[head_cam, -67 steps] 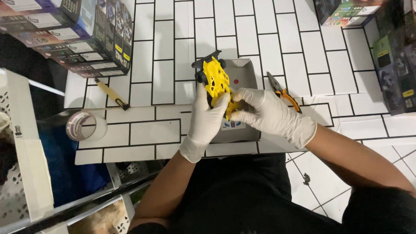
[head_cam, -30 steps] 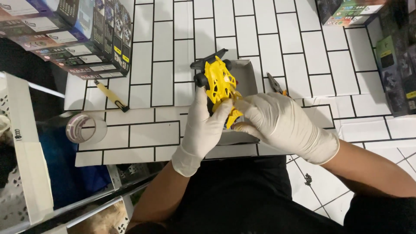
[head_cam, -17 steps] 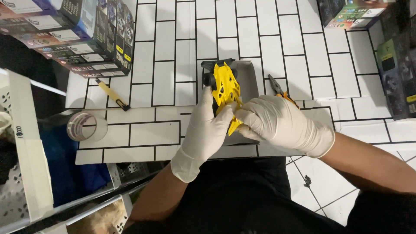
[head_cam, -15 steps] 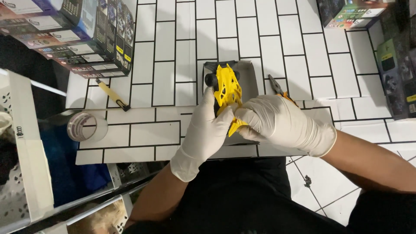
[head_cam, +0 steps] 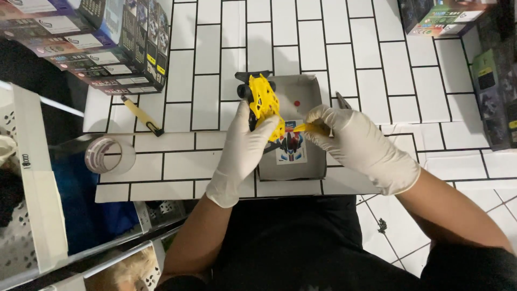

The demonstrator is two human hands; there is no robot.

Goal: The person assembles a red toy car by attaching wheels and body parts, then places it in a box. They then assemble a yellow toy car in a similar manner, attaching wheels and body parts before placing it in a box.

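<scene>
Toy car (head_cam: pixel 264 102) stands on end, nose pointing away, in left hand (head_cam: pixel 242 148).

White tiled tabletop (head_cam: pixel 215 54), dark grout; stacked boxes (head_cam: pixel 97 43) at corner.

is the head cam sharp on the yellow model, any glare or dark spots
Head view: yellow model car and gloved left hand reasonably sharp; white tiles bright without harsh glare; the lower-left corner and the dark clothing fall into shadow.
</scene>
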